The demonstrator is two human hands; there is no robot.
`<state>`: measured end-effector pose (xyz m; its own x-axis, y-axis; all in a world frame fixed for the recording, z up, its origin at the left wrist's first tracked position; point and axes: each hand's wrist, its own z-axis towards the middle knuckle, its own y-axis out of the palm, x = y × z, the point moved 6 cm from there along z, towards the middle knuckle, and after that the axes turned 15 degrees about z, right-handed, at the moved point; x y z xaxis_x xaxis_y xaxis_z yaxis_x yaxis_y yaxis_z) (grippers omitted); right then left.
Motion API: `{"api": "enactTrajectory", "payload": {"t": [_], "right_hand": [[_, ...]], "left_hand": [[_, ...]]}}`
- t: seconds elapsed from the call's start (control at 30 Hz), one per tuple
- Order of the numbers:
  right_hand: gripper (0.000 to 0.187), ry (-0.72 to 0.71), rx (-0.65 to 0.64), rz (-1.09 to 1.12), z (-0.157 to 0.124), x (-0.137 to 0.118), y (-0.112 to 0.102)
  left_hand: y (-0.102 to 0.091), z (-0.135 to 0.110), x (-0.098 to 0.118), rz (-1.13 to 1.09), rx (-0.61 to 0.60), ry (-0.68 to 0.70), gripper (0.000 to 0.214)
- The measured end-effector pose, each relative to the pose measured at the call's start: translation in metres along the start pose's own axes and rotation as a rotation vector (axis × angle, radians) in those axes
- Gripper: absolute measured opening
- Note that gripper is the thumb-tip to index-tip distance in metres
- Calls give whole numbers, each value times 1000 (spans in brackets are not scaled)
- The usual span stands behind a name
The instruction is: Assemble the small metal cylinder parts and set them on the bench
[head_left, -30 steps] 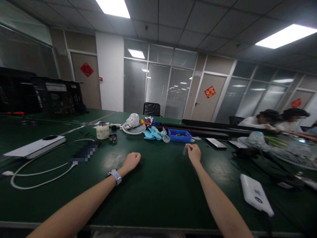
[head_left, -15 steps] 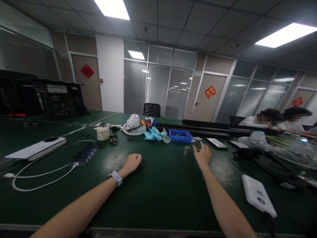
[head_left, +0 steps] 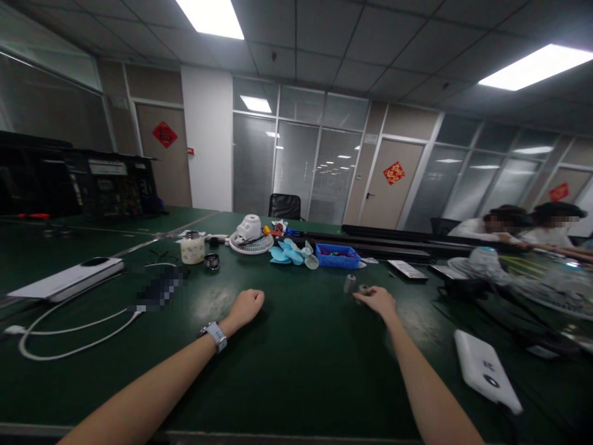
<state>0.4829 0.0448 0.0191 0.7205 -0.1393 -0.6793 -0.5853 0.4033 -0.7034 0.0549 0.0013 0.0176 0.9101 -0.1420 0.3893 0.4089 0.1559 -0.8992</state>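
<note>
My left hand (head_left: pixel 246 306) rests on the green table as a loose fist, with nothing visible in it. My right hand (head_left: pixel 378 301) is at a small metal cylinder (head_left: pixel 364 289), its fingertips closed around the lower part, which they partly hide. Just left of it, a second metal cylinder (head_left: pixel 349 283) stands upright on the table, apart from my fingers. Behind the two cylinders is a blue plastic basket (head_left: pixel 338 257) with small dark and reddish items inside.
Light-blue fan blades (head_left: pixel 288 252) and a white fan part (head_left: pixel 251 238) lie beyond my left hand. A cream jar (head_left: pixel 192 248) and cabled phone (head_left: pixel 160 287) are left. A white power bank (head_left: pixel 487 371) is right; two people sit far right.
My right hand has come lower and closer to me, and its spread fingers have closed in. The small metal cylinder has shifted slightly left and nearer. My left hand stays put.
</note>
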Motion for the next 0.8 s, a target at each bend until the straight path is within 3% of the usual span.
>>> {"api": "enactTrajectory", "payload": {"t": [0.1,0.3,0.4,0.53,0.8], "right_hand": [[38,-107,-148,-20,-26,-36,13],[41,-415,-489,463,-125,-137,78],[42,-532,-559,507,-165,-172,100],[34,-666,-540,434,-184,-187,108],[29,-744,-550,432,-179,-180,118]], "left_hand": [[0,-1,2,-4,1,24,30],[5,-1,-1,-25,34,72,33],[4,-3,4,-97,69,117,33],[-8,-13,19,-245,147,170,29],[-34,-36,46,-310,192,336,31]]}}
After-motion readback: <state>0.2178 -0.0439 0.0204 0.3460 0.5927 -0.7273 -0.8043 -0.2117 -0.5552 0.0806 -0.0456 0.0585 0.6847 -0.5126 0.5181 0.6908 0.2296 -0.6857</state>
